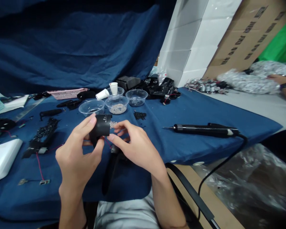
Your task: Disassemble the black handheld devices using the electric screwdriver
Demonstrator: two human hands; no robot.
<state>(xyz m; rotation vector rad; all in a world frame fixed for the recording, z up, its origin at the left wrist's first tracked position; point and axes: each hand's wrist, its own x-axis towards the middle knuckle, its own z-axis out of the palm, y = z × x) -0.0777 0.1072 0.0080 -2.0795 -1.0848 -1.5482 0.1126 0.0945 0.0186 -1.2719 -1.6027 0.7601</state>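
Note:
My left hand (77,152) grips a curved black plastic part (102,125) with small white marks on top. My right hand (133,143) is close by, its thumb and fingertips at the part's right end. I cannot tell whether they hold it or something tiny. A small heap of silver beads (113,124) shows just beyond those fingers. Under my wrists, a dark strip (112,171) lies on the blue cloth (143,165), and a thin red wire (107,142) runs near my right thumb.
An electric screwdriver (200,129) with a black cable lies to the right. Clear bowls (135,97), one holding small silver parts, stand ahead beside paper cups (113,88). Black parts with red wires (44,135) lie left. A co-worker's hand (280,79) rests far right.

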